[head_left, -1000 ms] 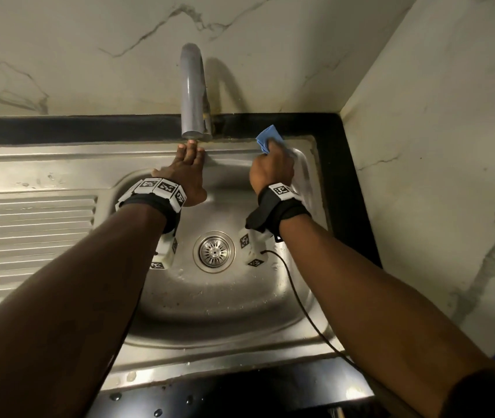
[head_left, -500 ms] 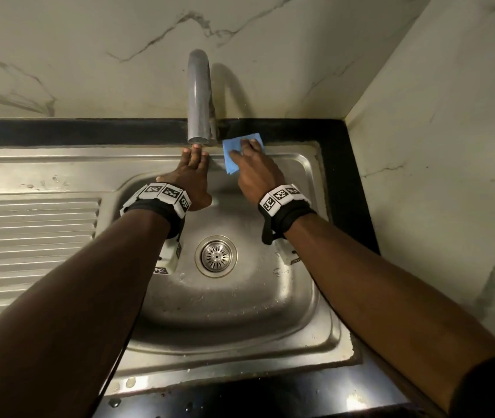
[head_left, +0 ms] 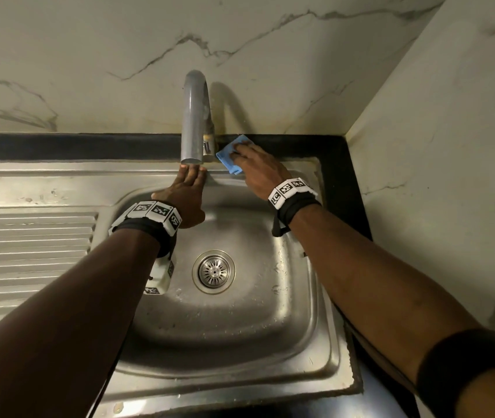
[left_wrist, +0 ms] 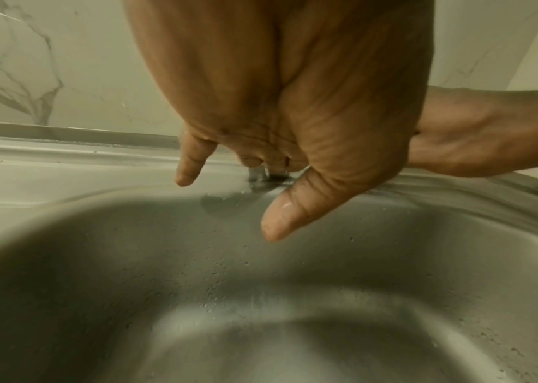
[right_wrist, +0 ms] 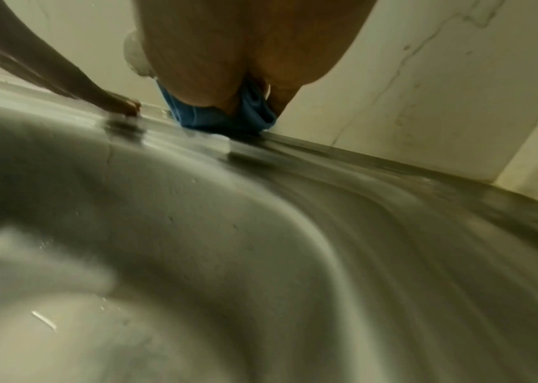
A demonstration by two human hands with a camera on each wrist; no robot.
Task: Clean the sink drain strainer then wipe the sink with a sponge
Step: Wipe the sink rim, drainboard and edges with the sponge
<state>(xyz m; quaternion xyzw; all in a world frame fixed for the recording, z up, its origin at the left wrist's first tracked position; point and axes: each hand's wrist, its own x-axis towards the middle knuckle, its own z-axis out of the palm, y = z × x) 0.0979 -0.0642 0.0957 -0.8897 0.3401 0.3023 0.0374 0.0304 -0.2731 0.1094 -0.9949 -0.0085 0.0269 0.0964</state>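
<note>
My right hand [head_left: 255, 165] holds a blue sponge [head_left: 228, 156] and presses it on the back rim of the steel sink [head_left: 270, 336], just right of the tap's base. In the right wrist view the sponge [right_wrist: 225, 116] is bunched under the palm. My left hand [head_left: 186, 188] lies with straight fingers on the same rim, fingertips under the tap spout [head_left: 192, 146]. In the left wrist view its thumb [left_wrist: 281, 220] points down over the basin. The round metal drain strainer [head_left: 213, 271] sits in the drain, with nothing on it.
A ribbed draining board [head_left: 29, 251] extends left of the basin. Marble walls [head_left: 439, 176] close in behind and on the right, with a black counter strip [head_left: 341, 176] between sink and wall. Water drops speckle the basin floor.
My right hand has slid the sponge leftwards along the back rim, from near the right corner to beside the tap. The left hand has stayed in place.
</note>
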